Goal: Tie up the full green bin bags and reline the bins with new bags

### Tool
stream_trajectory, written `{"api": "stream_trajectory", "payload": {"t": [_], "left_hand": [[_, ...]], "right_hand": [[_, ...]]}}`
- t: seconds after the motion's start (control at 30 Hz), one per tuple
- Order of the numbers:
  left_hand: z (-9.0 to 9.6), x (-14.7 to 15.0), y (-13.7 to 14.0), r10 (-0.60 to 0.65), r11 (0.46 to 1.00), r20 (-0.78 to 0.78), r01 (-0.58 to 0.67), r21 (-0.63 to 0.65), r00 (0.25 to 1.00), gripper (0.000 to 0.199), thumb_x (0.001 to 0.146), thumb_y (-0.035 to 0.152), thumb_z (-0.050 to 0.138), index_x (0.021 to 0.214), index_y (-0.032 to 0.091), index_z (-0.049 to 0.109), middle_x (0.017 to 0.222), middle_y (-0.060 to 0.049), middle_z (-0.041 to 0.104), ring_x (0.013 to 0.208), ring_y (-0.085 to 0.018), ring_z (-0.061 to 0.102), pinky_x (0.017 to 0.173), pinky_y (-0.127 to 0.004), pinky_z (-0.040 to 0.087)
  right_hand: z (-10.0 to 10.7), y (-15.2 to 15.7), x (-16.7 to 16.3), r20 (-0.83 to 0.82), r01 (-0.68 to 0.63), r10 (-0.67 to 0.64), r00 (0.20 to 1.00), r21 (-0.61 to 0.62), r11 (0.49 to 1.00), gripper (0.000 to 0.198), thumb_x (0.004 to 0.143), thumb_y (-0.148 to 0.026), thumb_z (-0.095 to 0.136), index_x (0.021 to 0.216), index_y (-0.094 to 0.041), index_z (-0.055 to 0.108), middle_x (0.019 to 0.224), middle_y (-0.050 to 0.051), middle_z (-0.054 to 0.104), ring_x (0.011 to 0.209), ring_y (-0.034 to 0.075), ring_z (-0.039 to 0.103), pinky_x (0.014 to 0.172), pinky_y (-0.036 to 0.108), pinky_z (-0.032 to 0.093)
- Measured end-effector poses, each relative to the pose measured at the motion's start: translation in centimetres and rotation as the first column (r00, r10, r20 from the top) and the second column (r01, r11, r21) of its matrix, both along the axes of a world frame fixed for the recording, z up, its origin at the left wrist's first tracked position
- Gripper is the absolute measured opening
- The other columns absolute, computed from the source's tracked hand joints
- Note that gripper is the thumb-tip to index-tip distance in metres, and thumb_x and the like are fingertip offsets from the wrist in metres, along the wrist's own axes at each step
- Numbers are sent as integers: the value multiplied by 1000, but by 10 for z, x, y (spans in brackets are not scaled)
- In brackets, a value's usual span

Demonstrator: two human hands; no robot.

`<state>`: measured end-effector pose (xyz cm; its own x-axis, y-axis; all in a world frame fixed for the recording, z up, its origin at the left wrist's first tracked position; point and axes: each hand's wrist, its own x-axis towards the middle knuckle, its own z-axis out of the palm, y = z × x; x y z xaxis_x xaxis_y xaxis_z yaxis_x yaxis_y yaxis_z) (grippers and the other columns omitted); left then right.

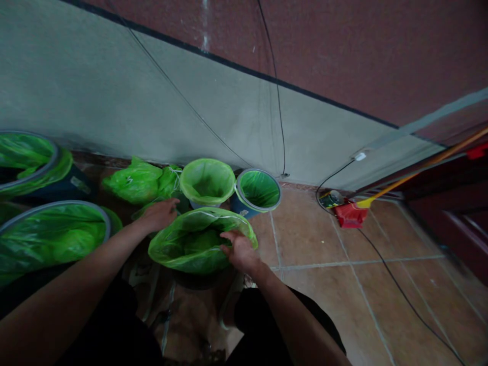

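Note:
Before me stands a dark bin with a light green plastic bag (179, 259) lining it, its mouth spread wide and its rim loose. My left hand (162, 213) is at the bag's far left edge, fingers stretched out, with nothing visible in them. At the right side of the mouth, my right hand (240, 250) reaches over the rim, thumb and fingers apart. Behind the bag are a bin with a pale green liner (208, 178) and a grey-rimmed blue bin with a green liner (259, 190). A tied green bag (133, 180) lies beside them.
On the left stand two larger lined bins, a rear one (57, 170) and a front one (76, 231). To the right, a red dustpan or broom head (351, 214) with a yellow pole rests by the wall. A black cable (396, 274) crosses the tiled floor.

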<state>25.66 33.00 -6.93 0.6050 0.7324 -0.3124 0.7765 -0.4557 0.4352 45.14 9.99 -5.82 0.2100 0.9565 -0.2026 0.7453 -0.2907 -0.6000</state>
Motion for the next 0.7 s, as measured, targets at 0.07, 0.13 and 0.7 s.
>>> {"api": "stream_trajectory", "payload": {"t": [0.07,0.13,0.7], "left_hand": [[-2,16,-7,-49,999,4,49,14,999,49,87,31,43,130,12,54,126,-13,65,113,-24,61,99,-33,44],[-7,31,-16,-94,996,37,93,14,995,50,88,37,44,129,12,54,130,-13,63,118,-25,59,103,-33,42],[-37,73,-36,-287,948,8,283,146,958,38,81,21,54,118,15,58,118,-14,66,111,-26,61,100,-36,44]], "right_hand": [[-8,3,-15,97,-126,134,986,-78,989,46,79,-26,64,124,-17,60,122,10,63,117,24,54,100,34,42],[-15,8,-24,180,-199,230,957,-175,964,50,77,-25,65,126,-17,59,123,11,62,117,26,54,98,36,42],[-45,29,-25,329,-159,321,888,-434,887,24,86,-12,50,102,-14,68,101,14,71,99,27,66,88,42,46]]}}
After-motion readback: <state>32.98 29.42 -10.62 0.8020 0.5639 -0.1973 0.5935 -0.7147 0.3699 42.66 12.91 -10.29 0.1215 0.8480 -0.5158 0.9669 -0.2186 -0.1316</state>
